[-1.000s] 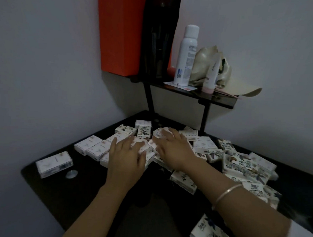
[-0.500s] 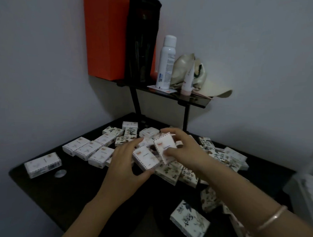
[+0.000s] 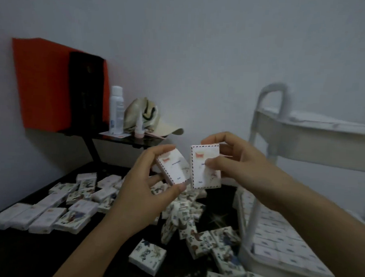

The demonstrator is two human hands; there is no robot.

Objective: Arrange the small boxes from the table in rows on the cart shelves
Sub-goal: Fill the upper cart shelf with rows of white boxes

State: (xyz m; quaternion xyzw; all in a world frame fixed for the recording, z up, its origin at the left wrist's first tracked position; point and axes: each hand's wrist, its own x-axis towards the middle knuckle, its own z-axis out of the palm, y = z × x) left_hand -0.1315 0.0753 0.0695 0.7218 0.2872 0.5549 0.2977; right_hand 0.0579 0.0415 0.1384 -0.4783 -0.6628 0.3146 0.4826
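Observation:
My left hand (image 3: 141,191) grips one small white box (image 3: 173,167) with a dashed border, lifted above the table. Beside it my right hand (image 3: 237,159) grips a second matching box (image 3: 205,166), held upright. The two boxes are close together, almost touching. Below them several small patterned boxes (image 3: 184,220) lie scattered in a heap on the black table (image 3: 36,255). A white cart (image 3: 268,125) stands at the right. Its lower shelf (image 3: 281,241) is filled with rows of boxes, and its upper shelf (image 3: 323,140) also holds some.
A row of white boxes (image 3: 32,215) lies at the table's left edge. A raised black shelf (image 3: 133,139) at the back carries an orange box (image 3: 43,86), a black cylinder (image 3: 85,90), a white spray can (image 3: 116,110), a small tube and a beige cap (image 3: 149,118).
Both hands have risen from the pile, each carrying a box, and moved rightward. The view has swung right, bringing the white cart into sight.

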